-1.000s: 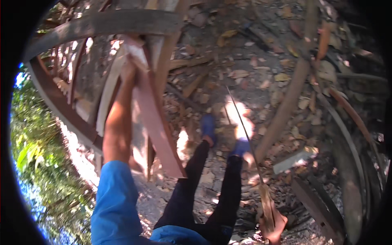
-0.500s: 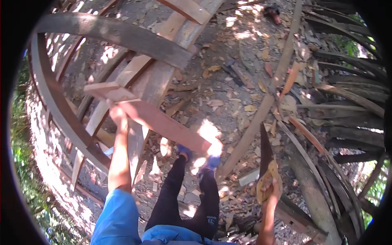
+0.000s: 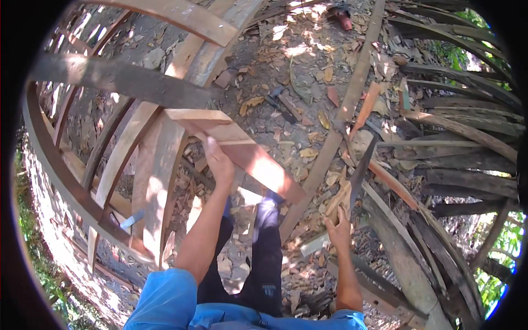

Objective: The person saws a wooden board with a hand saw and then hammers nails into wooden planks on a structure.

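My left hand [image 3: 220,165] grips a reddish-brown wooden board [image 3: 261,165] near its far left end, where an angled section of lighter wood shows. The board hangs slantwise over my legs, its other end toward the right. In my right hand [image 3: 340,226] is a handsaw with a wooden handle [image 3: 337,202], fingers wrapped around the handle. The dark saw blade [image 3: 363,168] points up and away to the right, apart from the board.
To the left stands a curved wooden boat frame [image 3: 66,170] with ribs and planks. A hammer [image 3: 283,104] lies on the leaf-strewn ground. A long timber [image 3: 346,110] crosses the ground. Stacked weathered timbers [image 3: 462,159] line the right. A small blue piece [image 3: 132,219] rests by the frame.
My left hand has carried the board rightward. My right hand has moved up and left with the saw, and the blade now leans to the right. The whole view has shifted too.
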`<state>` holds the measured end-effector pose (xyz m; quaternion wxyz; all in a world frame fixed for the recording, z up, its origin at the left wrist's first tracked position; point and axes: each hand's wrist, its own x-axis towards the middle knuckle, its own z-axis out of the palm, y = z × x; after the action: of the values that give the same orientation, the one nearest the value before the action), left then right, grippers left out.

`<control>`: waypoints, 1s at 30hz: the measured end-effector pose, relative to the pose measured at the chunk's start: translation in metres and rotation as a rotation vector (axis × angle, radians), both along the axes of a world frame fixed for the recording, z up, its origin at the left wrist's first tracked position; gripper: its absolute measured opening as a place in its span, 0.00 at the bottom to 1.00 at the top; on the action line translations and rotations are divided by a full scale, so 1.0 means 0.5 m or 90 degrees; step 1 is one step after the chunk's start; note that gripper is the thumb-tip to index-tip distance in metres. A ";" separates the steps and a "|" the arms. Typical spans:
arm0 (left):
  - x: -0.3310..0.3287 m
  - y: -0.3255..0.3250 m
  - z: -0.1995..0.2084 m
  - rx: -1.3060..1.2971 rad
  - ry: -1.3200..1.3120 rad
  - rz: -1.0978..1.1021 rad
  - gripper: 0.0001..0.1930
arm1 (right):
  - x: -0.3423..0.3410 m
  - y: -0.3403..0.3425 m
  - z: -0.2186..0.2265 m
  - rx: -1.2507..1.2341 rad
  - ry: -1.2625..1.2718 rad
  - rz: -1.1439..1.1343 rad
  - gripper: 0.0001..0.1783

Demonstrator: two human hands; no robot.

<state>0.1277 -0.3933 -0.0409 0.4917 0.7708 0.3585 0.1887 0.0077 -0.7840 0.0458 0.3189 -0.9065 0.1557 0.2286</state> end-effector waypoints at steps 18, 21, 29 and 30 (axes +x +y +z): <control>0.288 0.058 -0.805 -0.323 0.131 0.026 0.36 | 0.222 -0.415 -0.897 -0.297 -0.138 0.156 0.32; 0.384 0.120 -0.805 -0.354 0.202 0.036 0.34 | 0.254 -0.375 -0.890 -0.238 -0.036 0.162 0.30; 0.614 0.216 -0.750 -0.299 0.079 -0.086 0.37 | 0.513 -0.368 -0.961 -0.324 -0.355 0.158 0.24; 0.631 0.197 -0.726 -0.264 0.075 -0.058 0.39 | 0.540 -0.370 -0.978 -0.392 -0.380 0.138 0.25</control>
<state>0.4429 -0.2949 -0.4041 0.6257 0.6785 0.3823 0.0432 0.2775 -0.9692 -0.4430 0.0390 -0.9967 0.0214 -0.0682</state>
